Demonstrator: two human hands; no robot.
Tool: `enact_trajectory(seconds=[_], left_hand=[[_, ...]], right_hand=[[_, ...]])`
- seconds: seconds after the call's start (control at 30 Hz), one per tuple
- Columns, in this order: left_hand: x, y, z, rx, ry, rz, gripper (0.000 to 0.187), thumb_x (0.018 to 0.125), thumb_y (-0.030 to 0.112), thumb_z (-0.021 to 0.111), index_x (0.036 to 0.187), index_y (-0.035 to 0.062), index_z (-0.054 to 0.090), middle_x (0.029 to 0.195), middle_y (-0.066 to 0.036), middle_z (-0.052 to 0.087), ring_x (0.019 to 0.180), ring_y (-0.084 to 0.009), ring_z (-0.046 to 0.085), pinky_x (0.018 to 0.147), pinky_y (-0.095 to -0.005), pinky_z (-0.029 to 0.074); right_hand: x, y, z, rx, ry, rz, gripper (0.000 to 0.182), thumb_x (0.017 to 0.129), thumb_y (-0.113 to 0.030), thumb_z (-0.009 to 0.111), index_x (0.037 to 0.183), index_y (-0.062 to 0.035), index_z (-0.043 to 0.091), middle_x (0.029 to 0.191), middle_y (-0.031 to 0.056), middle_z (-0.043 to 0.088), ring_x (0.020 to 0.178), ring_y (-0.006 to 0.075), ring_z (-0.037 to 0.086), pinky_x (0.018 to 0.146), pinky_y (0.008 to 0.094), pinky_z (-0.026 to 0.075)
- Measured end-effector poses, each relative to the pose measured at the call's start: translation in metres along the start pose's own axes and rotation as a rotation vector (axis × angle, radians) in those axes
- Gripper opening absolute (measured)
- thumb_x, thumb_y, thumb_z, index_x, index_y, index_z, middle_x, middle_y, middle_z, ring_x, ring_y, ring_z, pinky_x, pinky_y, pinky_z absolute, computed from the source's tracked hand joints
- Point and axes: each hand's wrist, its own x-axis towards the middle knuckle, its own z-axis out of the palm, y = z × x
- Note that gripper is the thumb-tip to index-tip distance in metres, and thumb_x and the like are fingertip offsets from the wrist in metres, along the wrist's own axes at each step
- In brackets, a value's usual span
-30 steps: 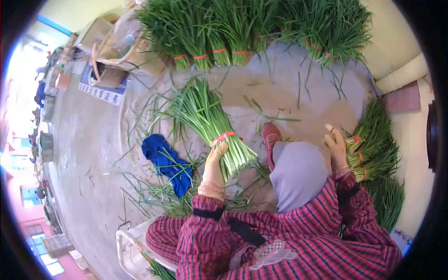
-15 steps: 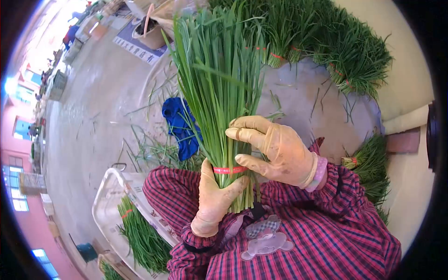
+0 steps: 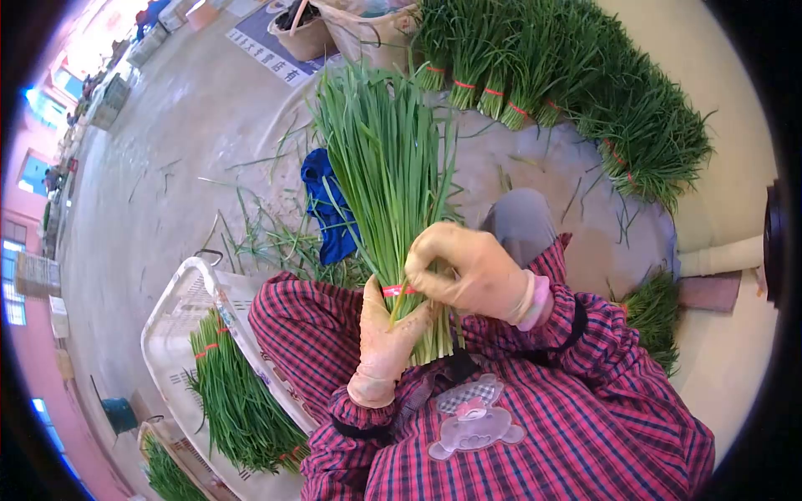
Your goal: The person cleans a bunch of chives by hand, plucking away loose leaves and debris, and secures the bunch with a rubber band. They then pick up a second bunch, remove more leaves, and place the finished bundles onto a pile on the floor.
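A bunch of garlic chives (image 3: 384,175) stands upright in front of me, with a red band (image 3: 399,290) around its lower part. Wrapped round the bunch just below the band is my left hand (image 3: 388,342), in a pale rubber glove. My right hand (image 3: 472,271), gloved likewise, is closed in a pinch at the right side of the band. A yellowish chive blade (image 3: 398,305) runs out from its fingertips, bent down across the band. The cut stem ends show beneath my left hand.
At my left is a white plastic basket (image 3: 180,311) with banded chive bunches (image 3: 242,401). More bunches (image 3: 576,92) line the wall at the back right. A blue cloth (image 3: 327,209) and loose blades (image 3: 276,238) lie on the floor. Buckets (image 3: 368,37) stand farther back.
My right hand has gone from spread fingers to a pinch on a blade by the band. The bunch sits slightly lower in view, and the camera view has shifted.
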Motion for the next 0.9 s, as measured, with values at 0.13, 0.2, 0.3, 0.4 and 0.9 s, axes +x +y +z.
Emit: enact_trajectory(seconds=[0.13, 0.2, 0.3, 0.4, 0.9], left_hand=[[-0.006, 0.003, -0.007, -0.399, -0.029, -0.012, 0.054, 0.083, 0.000, 0.069, 0.127, 0.0003, 0.039, 0.109, -0.009, 0.060, 0.094, -0.0152, 0.062, 0.084, -0.0297, 0.052], [-0.008, 0.004, -0.010, -0.399, 0.017, -0.043, 0.054, 0.085, -0.005, 0.064, 0.131, 0.0004, 0.037, 0.111, -0.009, 0.059, 0.098, -0.0170, 0.063, 0.087, -0.0315, 0.053], [-0.015, 0.007, -0.015, -0.556, -0.022, -0.033, 0.055, 0.085, -0.006, 0.063, 0.133, 0.0004, 0.037, 0.115, -0.010, 0.058, 0.099, -0.0173, 0.062, 0.088, -0.0319, 0.053], [-0.011, -0.002, -0.019, -0.487, -0.212, -0.021, 0.064, 0.084, -0.005, 0.064, 0.141, 0.0027, 0.034, 0.126, -0.009, 0.054, 0.108, -0.0189, 0.059, 0.092, -0.0319, 0.050], [0.046, -0.022, -0.025, -0.462, 0.140, 0.195, 0.040, 0.095, 0.015, 0.053, 0.132, 0.0010, 0.046, 0.124, -0.009, 0.057, 0.108, -0.0205, 0.057, 0.094, -0.0354, 0.047]], right_hand=[[0.007, -0.001, -0.037, 0.571, 0.264, 0.656, 0.018, 0.091, -0.027, 0.062, 0.092, -0.0088, 0.065, 0.085, 0.0013, 0.065, 0.066, 0.0164, 0.062, 0.061, 0.0284, 0.050], [-0.002, 0.024, -0.046, 0.652, 0.348, 0.813, 0.029, 0.095, -0.033, 0.058, 0.108, -0.0075, 0.063, 0.101, 0.0022, 0.065, 0.086, 0.0156, 0.064, 0.071, 0.0295, 0.052], [-0.011, 0.036, -0.016, 0.912, 0.244, 0.964, 0.042, 0.096, -0.036, 0.056, 0.126, -0.0068, 0.053, 0.118, 0.0069, 0.061, 0.103, 0.0170, 0.060, 0.082, 0.0311, 0.051], [0.007, 0.036, 0.000, 1.158, 0.085, 0.816, 0.051, 0.096, -0.039, 0.056, 0.135, -0.0080, 0.045, 0.128, 0.0077, 0.056, 0.110, 0.0181, 0.056, 0.090, 0.0338, 0.049], [0.030, 0.001, 0.028, 0.300, 0.155, 0.482, 0.097, 0.079, -0.018, 0.075, 0.150, 0.0010, 0.012, 0.135, 0.0153, 0.050, 0.123, 0.0226, 0.050, 0.101, 0.0310, 0.042]])
